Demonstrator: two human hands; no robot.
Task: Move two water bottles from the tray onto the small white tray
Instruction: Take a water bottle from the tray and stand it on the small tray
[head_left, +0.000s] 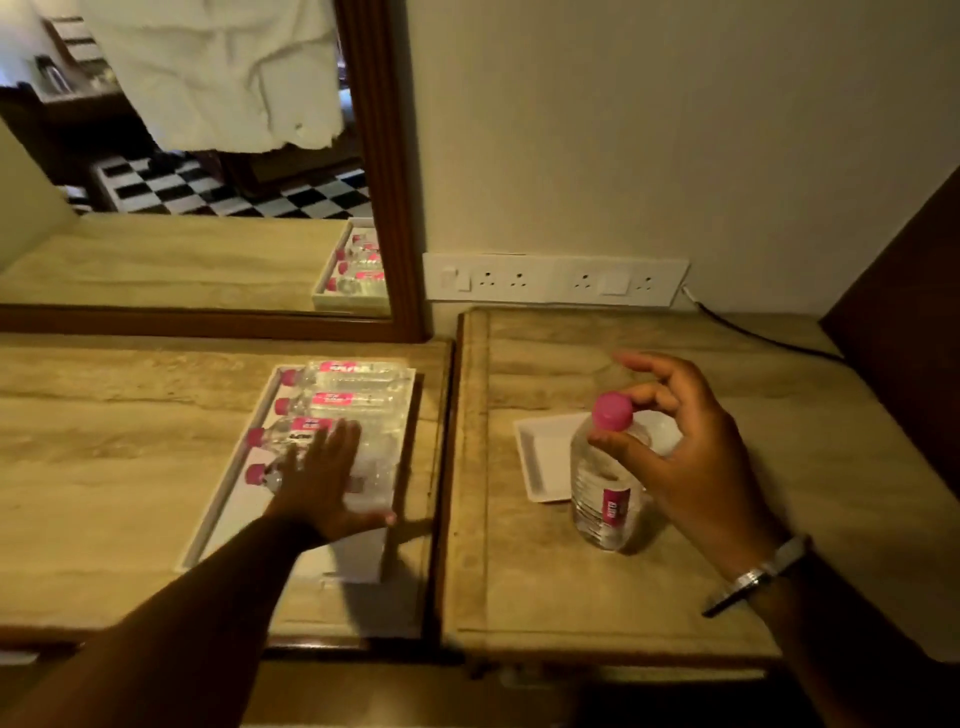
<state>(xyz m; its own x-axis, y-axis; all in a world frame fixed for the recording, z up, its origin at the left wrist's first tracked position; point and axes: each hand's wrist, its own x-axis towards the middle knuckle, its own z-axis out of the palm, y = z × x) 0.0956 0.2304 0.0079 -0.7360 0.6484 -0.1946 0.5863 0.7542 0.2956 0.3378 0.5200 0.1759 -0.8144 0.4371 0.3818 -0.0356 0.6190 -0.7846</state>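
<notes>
A long white tray on the left table holds several clear water bottles lying on their sides, pink caps pointing left. My left hand lies flat over the nearest lying bottle, fingers stretched out and not closed around it. On the right table sits the small white tray. An upright water bottle with a pink cap stands at the tray's front right part. My right hand pinches its neck between thumb and fingers, just under the cap. Whether the bottle's base rests on the tray or the table is unclear.
A wood-framed mirror leans behind the left table and reflects the bottle tray. A white socket strip sits on the wall behind the right table, with a dark cable running along the back. A gap separates the two tabletops.
</notes>
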